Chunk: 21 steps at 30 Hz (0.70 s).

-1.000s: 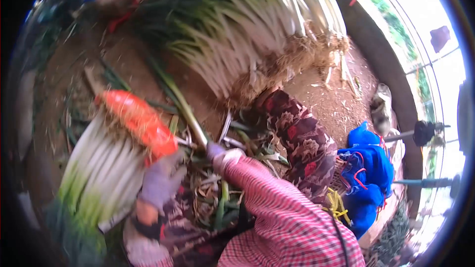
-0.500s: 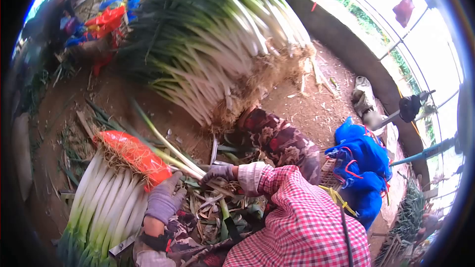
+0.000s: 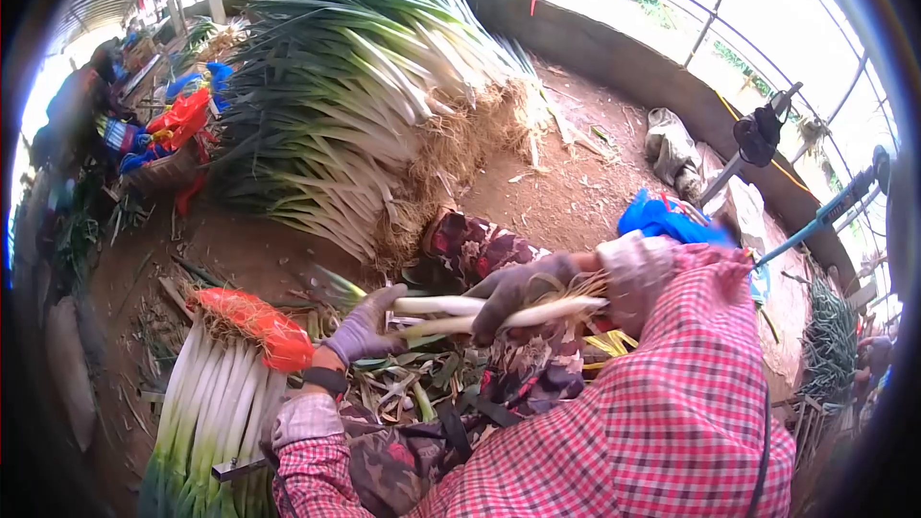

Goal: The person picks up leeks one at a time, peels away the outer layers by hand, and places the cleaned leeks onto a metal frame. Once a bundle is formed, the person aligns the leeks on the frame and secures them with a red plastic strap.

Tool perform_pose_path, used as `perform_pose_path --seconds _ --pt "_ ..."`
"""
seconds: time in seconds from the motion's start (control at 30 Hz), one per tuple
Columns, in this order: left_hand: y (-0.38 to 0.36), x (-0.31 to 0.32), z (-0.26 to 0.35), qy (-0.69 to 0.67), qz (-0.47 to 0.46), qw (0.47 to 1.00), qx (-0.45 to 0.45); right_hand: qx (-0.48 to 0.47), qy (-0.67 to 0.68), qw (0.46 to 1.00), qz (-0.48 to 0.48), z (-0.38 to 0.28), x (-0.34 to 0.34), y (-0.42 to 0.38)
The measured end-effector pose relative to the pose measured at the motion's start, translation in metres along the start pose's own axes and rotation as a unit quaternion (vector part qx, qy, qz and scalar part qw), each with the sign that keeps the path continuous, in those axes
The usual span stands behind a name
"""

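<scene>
Two long green onions (image 3: 550,311) with white stalks lie across my lap, roots to the right. My right hand (image 3: 523,293), in a grey glove, is closed around their white stalks near the roots. Further along the same stalks, towards the leaves, my gloved left hand (image 3: 367,326) grips them between thumb and fingers. Left of my left hand is a row of trimmed green onions (image 3: 216,393), their root ends up against a red plastic sheet or bag (image 3: 278,341). Peeled leaves and scraps (image 3: 393,388) lie below my hands.
A large heap of green onions (image 3: 355,105) stands ahead, roots facing right. Blue netting (image 3: 667,218) is at my right, near a light-blue pole (image 3: 820,219). A low wall (image 3: 614,43) curves behind. More greens (image 3: 830,336) lie far right; red and blue bags (image 3: 180,120) are at left.
My right hand has moved up and right with the green onions, whose root ends now show near my right sleeve. My left hand has risen onto the stalks. The view has shifted.
</scene>
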<state>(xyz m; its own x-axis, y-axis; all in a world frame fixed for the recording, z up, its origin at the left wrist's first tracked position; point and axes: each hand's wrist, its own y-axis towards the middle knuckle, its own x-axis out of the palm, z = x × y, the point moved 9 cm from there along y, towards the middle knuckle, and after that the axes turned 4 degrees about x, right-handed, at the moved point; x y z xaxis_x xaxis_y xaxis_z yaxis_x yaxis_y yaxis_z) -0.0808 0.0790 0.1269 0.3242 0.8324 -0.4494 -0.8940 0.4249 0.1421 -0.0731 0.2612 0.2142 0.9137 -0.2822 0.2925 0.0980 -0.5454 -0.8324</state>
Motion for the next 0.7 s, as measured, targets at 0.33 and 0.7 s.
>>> perform_pose_path --seconds 0.33,0.7 --pt "-0.008 -0.084 -0.008 0.010 0.265 0.962 0.058 -0.090 -0.031 0.994 -0.063 0.001 0.043 -0.084" --pt "-0.257 -0.256 0.262 0.725 0.291 0.622 -0.050 -0.461 -0.617 0.596 0.229 -0.142 0.103 -0.020"
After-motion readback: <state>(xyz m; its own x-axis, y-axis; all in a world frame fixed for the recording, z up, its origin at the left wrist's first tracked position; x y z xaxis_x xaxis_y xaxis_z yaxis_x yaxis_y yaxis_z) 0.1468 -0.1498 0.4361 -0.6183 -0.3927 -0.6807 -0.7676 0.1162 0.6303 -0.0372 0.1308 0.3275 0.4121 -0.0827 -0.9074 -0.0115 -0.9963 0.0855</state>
